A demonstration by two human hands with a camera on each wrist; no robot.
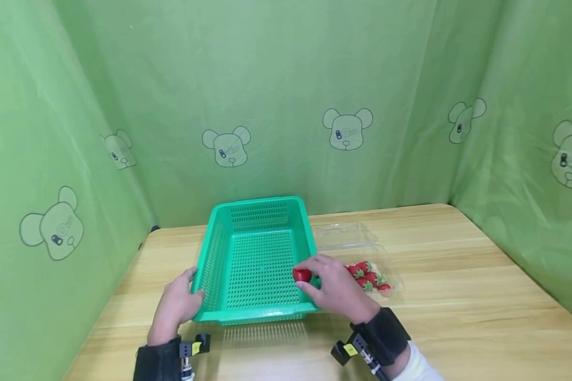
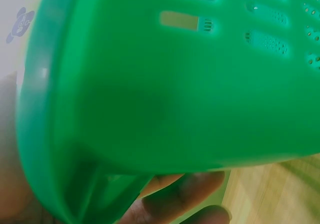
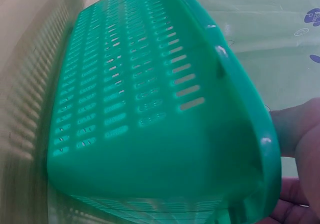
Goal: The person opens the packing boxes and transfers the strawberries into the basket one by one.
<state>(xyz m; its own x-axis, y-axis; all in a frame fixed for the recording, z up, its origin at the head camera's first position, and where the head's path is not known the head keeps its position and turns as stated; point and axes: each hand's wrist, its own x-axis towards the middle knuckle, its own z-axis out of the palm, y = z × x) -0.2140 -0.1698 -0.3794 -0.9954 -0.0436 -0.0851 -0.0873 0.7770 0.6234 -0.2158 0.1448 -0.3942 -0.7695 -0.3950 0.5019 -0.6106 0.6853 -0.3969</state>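
Note:
A green plastic basket (image 1: 261, 254) with slotted walls sits at the middle of the table. My left hand (image 1: 178, 301) grips its rim near the front left corner; in the left wrist view the fingers (image 2: 187, 191) curl beneath the rim. Over the inside of the front right corner, my right hand (image 1: 336, 286) pinches a red strawberry (image 1: 302, 274) between thumb and fingers. In the right wrist view the basket's wall hides the strawberry and much of that hand (image 3: 295, 149). Several more strawberries (image 1: 364, 275) with green leaves lie in a clear plastic box behind the right hand.
The clear box's lid (image 1: 340, 235) lies open toward the back, right of the basket. Wooden tabletop (image 1: 476, 286) extends to the right. Green curtains (image 1: 286, 174) with bear-head prints hang behind the table and at both sides.

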